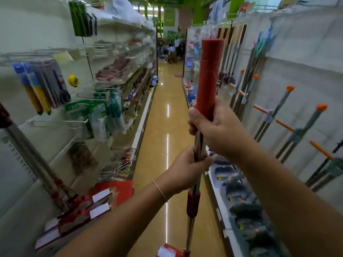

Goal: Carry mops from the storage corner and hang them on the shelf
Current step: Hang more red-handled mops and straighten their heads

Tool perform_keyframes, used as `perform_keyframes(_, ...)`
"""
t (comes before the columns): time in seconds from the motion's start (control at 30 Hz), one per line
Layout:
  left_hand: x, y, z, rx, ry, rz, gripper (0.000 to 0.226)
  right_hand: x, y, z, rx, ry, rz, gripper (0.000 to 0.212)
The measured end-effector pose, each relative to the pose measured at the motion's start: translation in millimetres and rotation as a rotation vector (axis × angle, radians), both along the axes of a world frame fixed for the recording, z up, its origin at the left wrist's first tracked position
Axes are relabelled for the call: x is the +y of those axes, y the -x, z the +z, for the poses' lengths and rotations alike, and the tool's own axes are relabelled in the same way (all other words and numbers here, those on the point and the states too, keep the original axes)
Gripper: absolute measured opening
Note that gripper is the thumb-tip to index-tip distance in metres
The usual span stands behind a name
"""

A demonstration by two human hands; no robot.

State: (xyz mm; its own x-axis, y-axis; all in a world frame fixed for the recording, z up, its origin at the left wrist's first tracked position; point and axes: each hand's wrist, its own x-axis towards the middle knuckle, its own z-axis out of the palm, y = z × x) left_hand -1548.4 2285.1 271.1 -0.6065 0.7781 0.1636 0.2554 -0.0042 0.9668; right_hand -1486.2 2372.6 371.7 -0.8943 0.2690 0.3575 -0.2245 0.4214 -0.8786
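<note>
I hold a mop (208, 76) upright in the middle of a shop aisle. It has a thick red grip on top, a steel pole and a red collar lower down; its red and white head shows at the bottom edge. My right hand (213, 127) grips the base of the red grip. My left hand (187, 169) is wrapped around the steel pole just below it. A second red mop (61, 201) leans against the left shelf, its head low on the floor side.
Shelving (115, 71) with hanging packets lines the left. On the right a white panel (306, 80) carries several hung mops (274, 115) with orange tips, with grey mop heads below. The glossy aisle floor (167, 112) runs ahead to people far off.
</note>
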Motion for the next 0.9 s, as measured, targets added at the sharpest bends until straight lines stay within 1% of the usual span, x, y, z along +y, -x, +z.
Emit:
perform_keyframes(0.1,11.0,46.3,8.6,-0.006,0.01,0.022,0.024,9.5,47.8,8.1,0.025,0.019,0.013,0.02)
perform_keyframes(0.17,12.4,72.0,12.2,-0.022,0.018,0.054,0.018,13.1,77.4,9.7,0.034,0.019,0.026,0.019)
perform_keyframes(0.23,10.3,97.0,13.4,-0.011,0.031,0.091,0.013,15.0,107.5,9.4,0.032,0.003,0.05,0.022)
perform_keyframes(0.3,7.4,122.2,14.1,0.003,0.036,0.148,0.014,15.1,137.0,9.0,0.024,-0.011,0.097,0.023)
perform_keyframes(0.47,0.6,182.4,11.7,-0.006,0.063,0.307,0.016,13.6,209.6,7.0,0.06,-0.007,0.263,0.015)
perform_keyframes(0.57,-1.3,212.7,14.0,-0.022,0.047,0.434,0.007,12.6,253.9,8.8,0.092,-0.013,0.367,0.013)
perform_keyframes(0.77,0.8,272.0,29.8,-0.124,-0.067,0.783,0.012,11.7,341.3,26.8,0.143,-0.025,0.625,0.019)
perform_keyframes(0.83,-1.9,286.3,39.6,-0.121,-0.096,0.88,0.019,5.9,365.9,34.1,0.154,-0.02,0.714,0.018)
perform_keyframes(0.9,-8.1,294.9,50.1,-0.115,-0.13,0.96,0.02,-4.8,385.5,39.7,0.16,-0.015,0.821,0.018)
